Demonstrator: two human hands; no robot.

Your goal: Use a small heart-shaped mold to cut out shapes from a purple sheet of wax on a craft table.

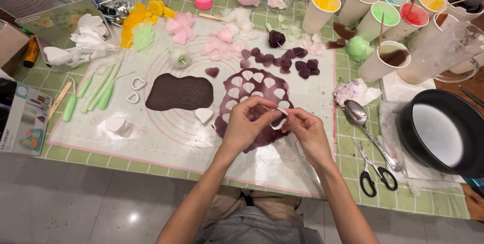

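Both the left hand [245, 123] and the right hand [304, 128] have fingers pinched on a small white cutter [279, 118]; squeezing too hard could tear the soft petal inside.

Glossy metal spoon [359, 115] — matt purple dough sheet [252, 104] — smooth translucent mat [166, 138].

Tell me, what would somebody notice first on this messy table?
Probably the two hands in the middle: the left hand and right hand pinch a small white cutter together, above a purple sheet full of heart-shaped holes. Beside it on the left lies a dark brown blob, and along the back right stand paper cups of bright colours.
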